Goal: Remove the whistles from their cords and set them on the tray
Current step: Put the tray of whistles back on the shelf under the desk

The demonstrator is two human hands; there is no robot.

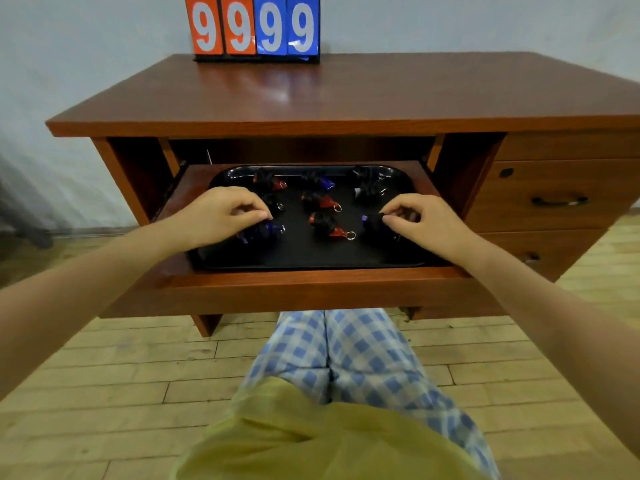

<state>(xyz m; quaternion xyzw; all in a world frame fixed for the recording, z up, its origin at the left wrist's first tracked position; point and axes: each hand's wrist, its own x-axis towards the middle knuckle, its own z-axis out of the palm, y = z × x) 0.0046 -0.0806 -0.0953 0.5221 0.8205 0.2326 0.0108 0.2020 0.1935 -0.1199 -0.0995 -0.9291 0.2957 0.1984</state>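
Observation:
A black tray (pixel 301 258) lies on the pulled-out desk shelf and holds several whistles wound in black cords. Red whistles lie at the middle (pixel 337 233) and further back (pixel 325 202). A blue whistle (pixel 265 230) sits at the front left, under my left hand (pixel 221 216), whose curled fingertips pinch the cord on it. My right hand (pixel 422 223) pinches the black cord bundle (pixel 375 225) of another blue whistle at the front right. More bundles lie along the tray's back edge.
The shelf (pixel 311 282) sticks out of a reddish wooden desk (pixel 346 95). A scoreboard (pixel 252 26) showing 9999 stands at the desk's back. Drawers with a black handle (pixel 559 201) are to the right. My legs and wooden floor are below.

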